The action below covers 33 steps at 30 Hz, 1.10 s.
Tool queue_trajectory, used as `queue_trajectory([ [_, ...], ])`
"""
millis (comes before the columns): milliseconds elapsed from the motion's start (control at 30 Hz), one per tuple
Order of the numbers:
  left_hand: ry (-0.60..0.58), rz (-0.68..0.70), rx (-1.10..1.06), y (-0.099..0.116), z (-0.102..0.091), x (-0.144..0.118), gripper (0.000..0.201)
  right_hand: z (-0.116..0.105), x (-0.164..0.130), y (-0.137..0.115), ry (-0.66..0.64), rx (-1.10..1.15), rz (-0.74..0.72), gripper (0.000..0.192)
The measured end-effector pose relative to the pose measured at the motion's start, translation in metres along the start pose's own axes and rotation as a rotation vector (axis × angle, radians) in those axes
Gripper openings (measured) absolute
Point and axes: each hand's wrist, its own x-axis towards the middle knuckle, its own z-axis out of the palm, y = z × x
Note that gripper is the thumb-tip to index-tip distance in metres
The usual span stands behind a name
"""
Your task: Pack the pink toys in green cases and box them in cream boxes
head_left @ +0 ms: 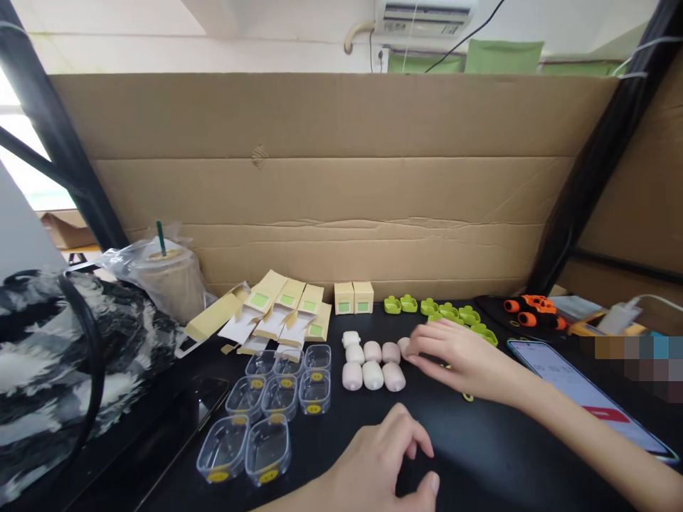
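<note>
On the black worktop [480, 455], near its far edge, folded boxes [277, 309] lie flat — only two stand assembled. Empty clear cases [277, 395] wait. The right hand [459, 355], fingers apart, touches the pink pods [373, 363]; the left hand [378, 462] is loosely curled, holding nothing.

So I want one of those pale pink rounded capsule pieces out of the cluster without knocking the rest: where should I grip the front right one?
Probably pinch the front right pale pink rounded capsule piece across its short sides, coming from above and the front. Its right and near sides look free, while its neighbour crowds the left. The right hand is nearest.
</note>
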Motion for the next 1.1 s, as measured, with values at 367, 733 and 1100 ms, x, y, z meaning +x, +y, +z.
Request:
queue_trajectory([
  [367,0.129,-0.042,0.027,-0.017,0.004,-0.001,0.034,0.043,-0.033,0.09,0.187,-0.252,0.415,0.016],
  [733,0.168,-0.151,-0.18,-0.008,-0.003,0.002,0.012,0.039,-0.022,0.069,0.275,0.009,0.372,0.016],
  [1100,0.261,-0.313,-1.259,-0.011,0.003,0.017,0.041,0.024,-0.022,-0.029,0.098,0.606,0.12,0.012],
])
